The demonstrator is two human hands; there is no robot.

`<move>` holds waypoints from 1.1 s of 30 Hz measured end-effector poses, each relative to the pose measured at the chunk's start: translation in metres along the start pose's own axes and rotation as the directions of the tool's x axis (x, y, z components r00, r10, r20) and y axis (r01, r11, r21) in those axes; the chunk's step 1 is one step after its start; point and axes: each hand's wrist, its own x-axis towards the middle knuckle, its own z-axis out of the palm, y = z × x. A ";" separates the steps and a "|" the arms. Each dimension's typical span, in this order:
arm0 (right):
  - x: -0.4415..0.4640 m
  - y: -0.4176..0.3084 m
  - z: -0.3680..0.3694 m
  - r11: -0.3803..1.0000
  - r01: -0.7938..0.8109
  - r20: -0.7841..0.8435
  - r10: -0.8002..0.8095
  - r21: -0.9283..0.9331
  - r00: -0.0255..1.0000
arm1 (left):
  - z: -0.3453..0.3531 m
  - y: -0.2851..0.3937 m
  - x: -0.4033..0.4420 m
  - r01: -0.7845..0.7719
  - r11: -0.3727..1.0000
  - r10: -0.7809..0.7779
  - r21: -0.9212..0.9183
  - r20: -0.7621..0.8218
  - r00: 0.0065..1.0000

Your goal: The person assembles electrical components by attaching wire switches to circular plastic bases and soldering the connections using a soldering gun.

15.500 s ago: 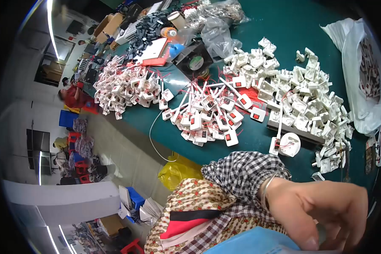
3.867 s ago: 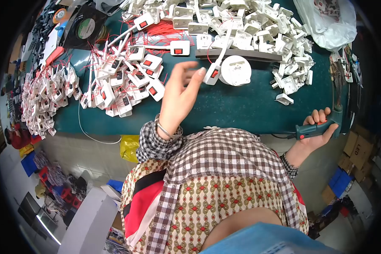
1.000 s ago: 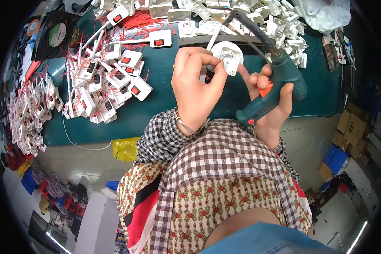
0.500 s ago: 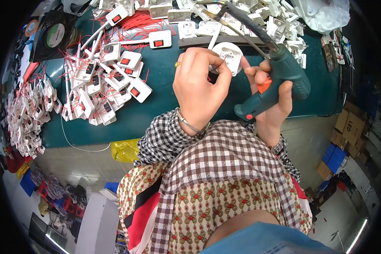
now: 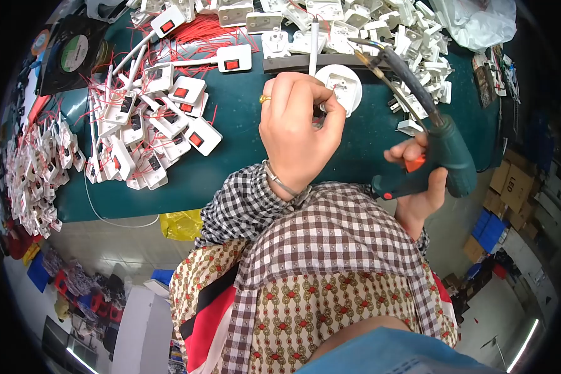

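My left hand (image 5: 299,134) is closed in a pinch at the left edge of a round white plastic housing (image 5: 350,93). What its fingertips grip is hidden behind the fingers. A white tube (image 5: 315,47) stands out beyond the housing, near a dark bar (image 5: 287,64) on the table. My right hand (image 5: 421,193) is wrapped round the grip of a dark green soldering gun (image 5: 452,153), with a finger at its orange trigger. The gun's metal tip points up and left, apart from the housing.
Left of my hands lies a heap of white switch housings (image 5: 168,124) with red rockers and red wires. More white plastic parts (image 5: 411,43) are piled at the back. A solder reel (image 5: 75,53) stands far left, and a clear plastic bag (image 5: 480,22) lies back right.
My right hand has drawn the soldering gun right and toward me, so its tip has left the area of the housing. My left hand stays at the housing, shifted slightly.
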 end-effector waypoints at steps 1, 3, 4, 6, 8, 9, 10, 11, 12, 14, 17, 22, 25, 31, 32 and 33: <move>-0.005 -0.003 -0.001 0.999 -0.005 -0.020 0.004 -0.032 1.000 | 0.000 0.000 0.000 0.003 1.000 -0.003 -0.006 -0.003 1.000; -0.013 -0.008 0.001 0.995 -0.012 -0.075 0.004 -0.096 0.997 | 0.001 0.000 -0.001 0.010 1.000 -0.011 -0.018 -0.011 1.000; -0.017 -0.010 0.001 0.991 -0.018 -0.085 0.007 -0.131 0.996 | 0.002 0.000 -0.002 0.015 1.000 -0.015 -0.025 -0.015 1.000; -0.024 -0.014 -0.002 0.979 -0.031 -0.104 0.010 -0.200 0.995 | 0.001 0.000 -0.001 0.019 1.000 -0.019 -0.025 -0.011 1.000; -0.029 -0.018 0.001 0.966 -0.032 -0.113 0.002 -0.258 0.994 | -0.001 0.001 0.000 0.017 1.000 -0.017 -0.008 0.010 1.000; -0.030 -0.019 0.002 0.958 -0.032 -0.117 -0.002 -0.286 0.993 | -0.001 0.002 0.000 0.019 1.000 -0.019 -0.009 0.010 1.000; -0.032 -0.019 0.003 0.954 -0.029 -0.107 -0.003 -0.298 0.994 | -0.002 0.002 0.000 0.020 1.000 -0.020 -0.010 0.011 1.000; -0.033 -0.019 0.004 0.951 -0.026 -0.097 -0.004 -0.309 0.995 | -0.002 0.002 0.001 0.021 1.000 -0.021 -0.011 0.012 1.000; -0.034 -0.019 0.005 0.947 -0.024 -0.087 -0.004 -0.319 0.996 | -0.002 0.001 0.001 0.016 1.000 -0.016 -0.018 0.009 1.000; -0.036 -0.023 0.012 0.910 -0.065 -0.099 0.027 -0.409 0.995 | -0.001 0.000 0.000 0.006 1.000 -0.006 -0.030 0.001 1.000; -0.037 -0.027 0.019 0.882 -0.108 -0.116 0.061 -0.459 0.991 | -0.001 0.000 -0.001 0.017 0.999 -0.017 -0.033 -0.006 1.000; -0.038 -0.029 0.021 0.863 -0.135 -0.128 0.082 -0.487 0.988 | 0.000 -0.001 0.000 -0.010 1.000 0.010 -0.006 0.003 1.000; -0.039 -0.029 0.022 0.856 -0.135 -0.129 0.080 -0.500 0.988 | -0.001 -0.001 0.000 -0.004 1.000 0.004 -0.024 0.001 1.000; -0.040 -0.028 0.025 0.851 -0.129 -0.151 0.059 -0.510 0.987 | 0.000 -0.002 -0.001 -0.009 1.000 0.009 -0.024 0.003 1.000; -0.040 -0.027 0.025 0.851 -0.124 -0.153 0.052 -0.511 0.987 | 0.000 -0.002 -0.001 -0.004 1.000 0.004 -0.024 0.004 1.000; -0.040 -0.027 0.025 0.851 -0.120 -0.155 0.046 -0.511 0.987 | -0.001 -0.001 -0.001 -0.007 1.000 0.007 -0.018 0.006 1.000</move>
